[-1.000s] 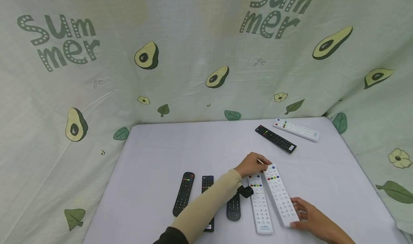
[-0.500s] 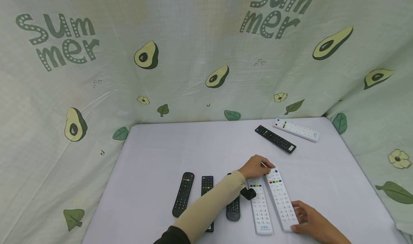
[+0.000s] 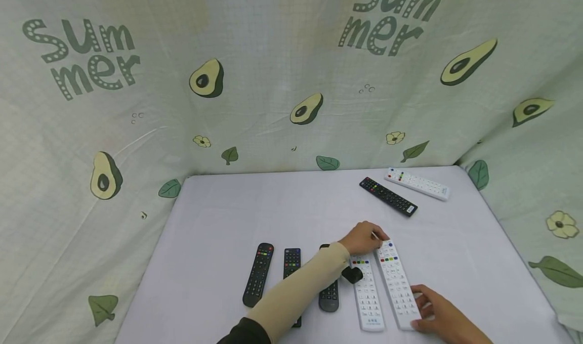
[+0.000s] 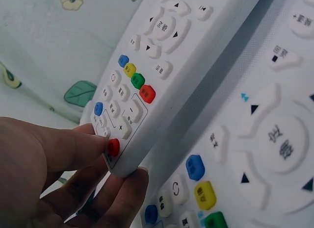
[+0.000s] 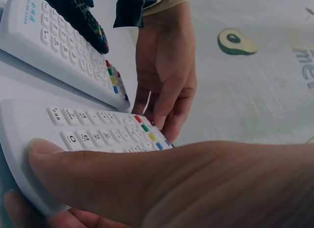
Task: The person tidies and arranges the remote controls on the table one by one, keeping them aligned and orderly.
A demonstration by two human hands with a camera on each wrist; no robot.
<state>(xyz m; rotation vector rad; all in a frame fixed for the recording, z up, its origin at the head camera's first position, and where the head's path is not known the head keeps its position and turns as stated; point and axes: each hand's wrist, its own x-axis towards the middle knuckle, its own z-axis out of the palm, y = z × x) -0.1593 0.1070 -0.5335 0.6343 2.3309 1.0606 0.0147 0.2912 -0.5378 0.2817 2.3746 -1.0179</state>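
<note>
A white remote control [image 3: 399, 286] with coloured buttons lies slanted between both hands. My left hand [image 3: 363, 238] pinches its far end, thumb on the button face beside the red key and fingertips at the end edge in the left wrist view. At the near end, my right hand [image 3: 434, 311] grips the corner; in the right wrist view its thumb [image 5: 54, 162] presses on top and its fingers curl beneath. Just to the left lies a second white remote control [image 3: 370, 306], its top partly hidden by the left hand and wrist camera.
Three black remote controls [image 3: 258, 275] lie further left, two partly covered by the left sleeve [image 3: 298, 291]. Towards the back right rest a black remote control [image 3: 388, 196] and a white remote control [image 3: 418, 183]. A printed curtain [image 3: 255, 81] stands behind the white table [image 3: 218, 212].
Both hands have moved the held white remote slightly nearer and to the right, its far end shifting most at first. The other remotes stay in place.
</note>
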